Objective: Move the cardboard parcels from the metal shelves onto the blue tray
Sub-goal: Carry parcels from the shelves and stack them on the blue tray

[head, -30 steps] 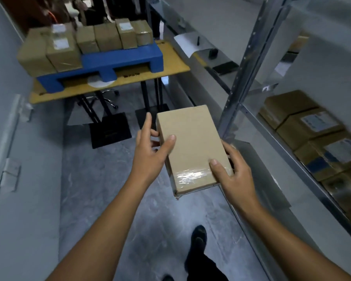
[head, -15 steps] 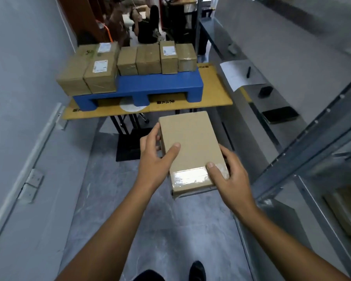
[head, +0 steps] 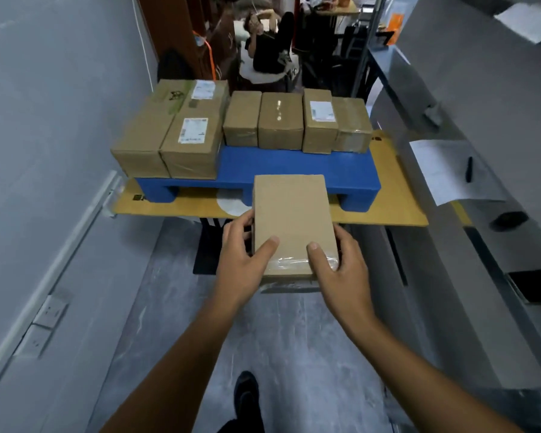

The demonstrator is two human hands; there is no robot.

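Carrying a parcel (head: 292, 220) before the blue tray (head: 297, 165).
Gripped at near corners by left hand (head: 242, 259) and right hand (head: 341, 267), thumbs on top.

The left hand (head: 241, 254) and right hand (head: 341, 264) grip a flat cardboard parcel (head: 291, 220) at its near end, with both thumbs on top. Just beyond it, a blue tray (head: 294, 165) on a yellow table (head: 388, 198) carries six parcels (head: 280, 123): two large ones at the left and four smaller ones along the far edge.
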